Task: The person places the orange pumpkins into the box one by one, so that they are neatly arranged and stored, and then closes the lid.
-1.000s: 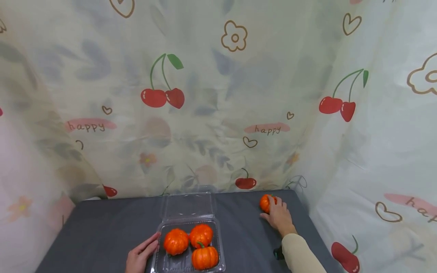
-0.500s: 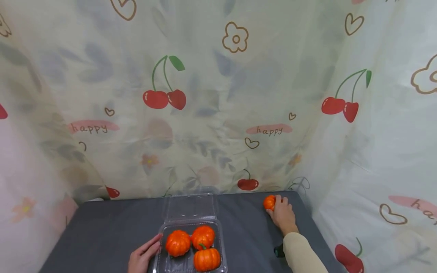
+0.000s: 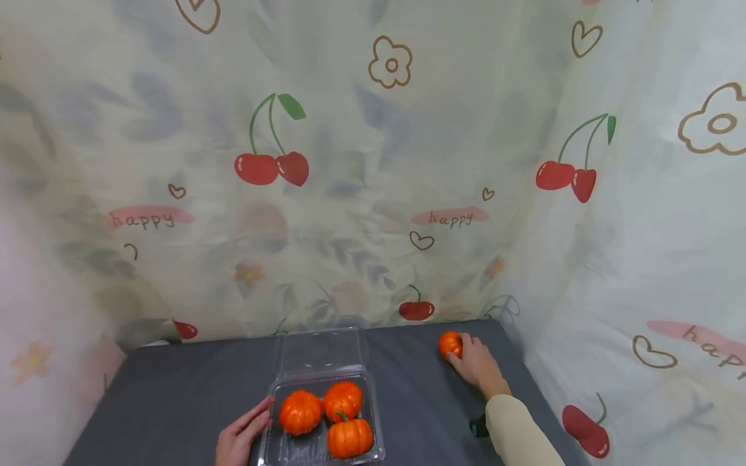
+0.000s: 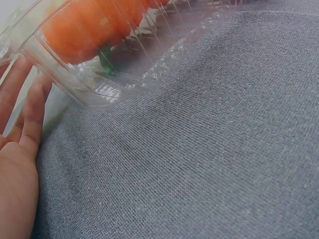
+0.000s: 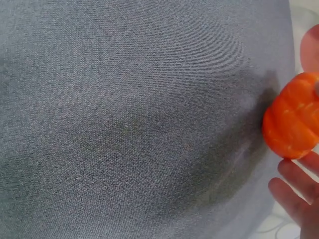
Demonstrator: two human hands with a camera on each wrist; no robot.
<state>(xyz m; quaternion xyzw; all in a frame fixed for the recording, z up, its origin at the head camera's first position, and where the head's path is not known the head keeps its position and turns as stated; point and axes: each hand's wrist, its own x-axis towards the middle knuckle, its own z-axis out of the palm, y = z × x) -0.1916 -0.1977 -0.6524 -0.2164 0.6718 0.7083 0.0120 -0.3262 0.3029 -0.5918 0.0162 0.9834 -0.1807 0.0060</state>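
Observation:
A small orange toy pumpkin (image 3: 449, 345) is near the back right of the table. My right hand (image 3: 476, 366) holds it from the right side, thumb on the near side. In the right wrist view, the pumpkin (image 5: 295, 119) sits between the thumb and the fingers. A clear plastic clamshell box (image 3: 377, 424) stands at front centre, lid raised behind it. Inside are three orange pumpkins (image 3: 300, 412), one with a green stem toward me. My left hand (image 3: 239, 435) touches the box's left side. The left wrist view shows its fingers (image 4: 34, 107) extended against the rim.
Dark grey cloth covers the table (image 3: 192, 388). A patterned curtain (image 3: 344, 213) closes off the back and both sides. A small dark object (image 3: 479, 426) is by my right wrist, next to the sleeve (image 3: 519, 430).
My right thumb has come in against the loose pumpkin, and the hand now lies more to its right. The left hand and the box stay put; the head view shifts slightly.

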